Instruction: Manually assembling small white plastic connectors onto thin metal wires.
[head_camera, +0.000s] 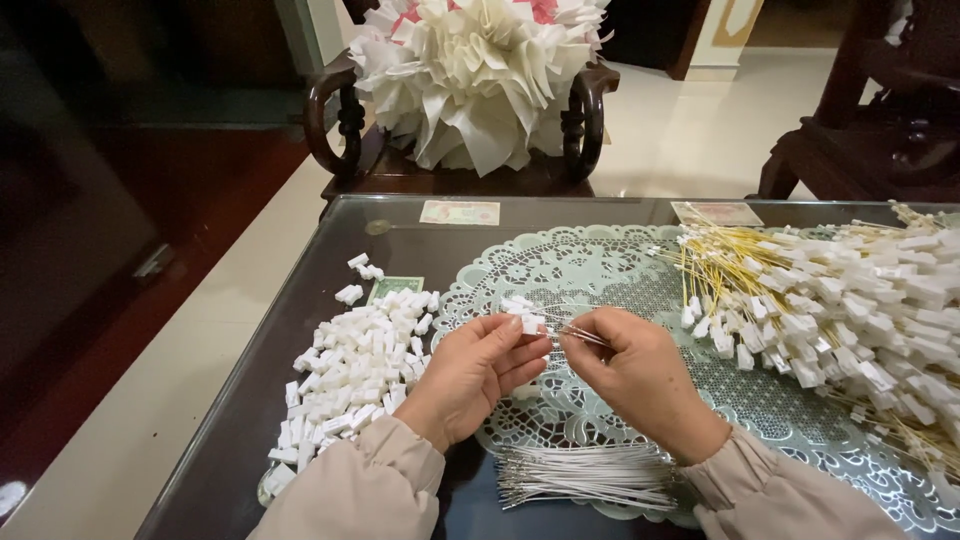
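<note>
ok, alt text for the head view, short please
Left hand pinches a small white plastic connector while the right hand holds thin white wires at it, above a lace mat on a glass table. Loose connectors lie left, yellow-wired assemblies right, cut white wires nearest.

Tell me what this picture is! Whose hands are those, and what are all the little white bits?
There is just one picture, taken by a camera worn on a person's head, looking down at their own two hands. No machine is here.

The left hand pinches a small white plastic piece. The right hand holds some thin wires whose tips point at that piece.

All of it sits on a dark glass table with a pale lace mat. To the left lies a pile of loose white pieces. To the right lies a big heap of yellow wires with white pieces on their ends. Near the person lies a bundle of white wires. Behind the table, a wooden chair holds a big white ruffled bundle.
</note>
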